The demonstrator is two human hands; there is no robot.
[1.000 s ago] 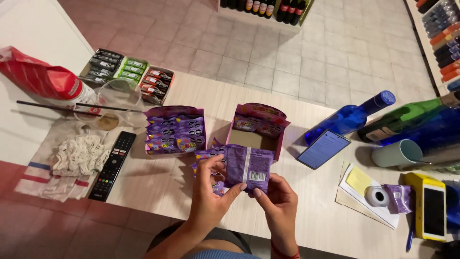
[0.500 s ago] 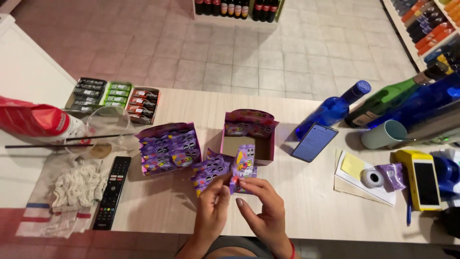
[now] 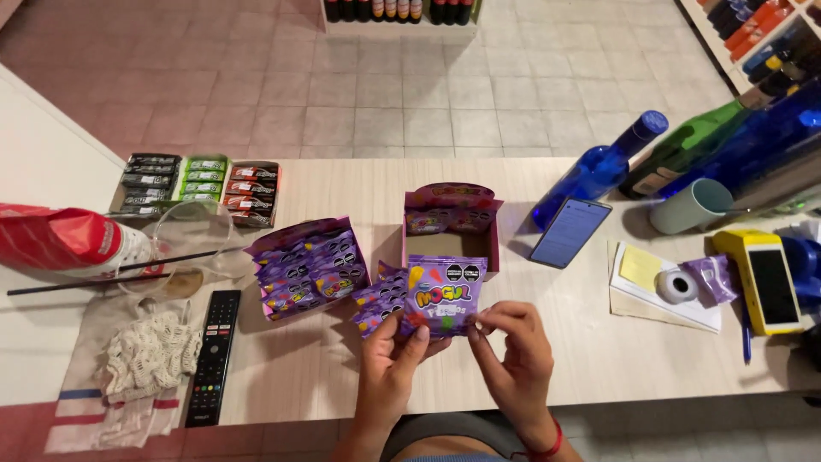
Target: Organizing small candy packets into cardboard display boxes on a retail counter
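A purple candy packet [image 3: 442, 295] stands upright between my hands, face up to the camera. My left hand [image 3: 395, 364] holds its lower left edge and my right hand [image 3: 510, 352] pinches its lower right corner. More purple packets [image 3: 379, 304] lie fanned under and left of it. Just behind it sits an open pink display box [image 3: 451, 229], almost hollow, with a few packets at its back. Left of that, a second display box [image 3: 310, 267] is full of the same purple packets.
On the wooden counter: a black remote [image 3: 214, 355], a mesh cloth [image 3: 150, 352], a red bag [image 3: 60, 239], gum trays [image 3: 198, 186], a phone [image 3: 569, 231], blue and green bottles [image 3: 599, 167], a cup [image 3: 697, 205], a yellow card terminal [image 3: 767, 278], a tape roll [image 3: 677, 285].
The camera view shifted down the counter. The packet has turned from its back side to its printed front and now sits lower, right in front of the pink box.
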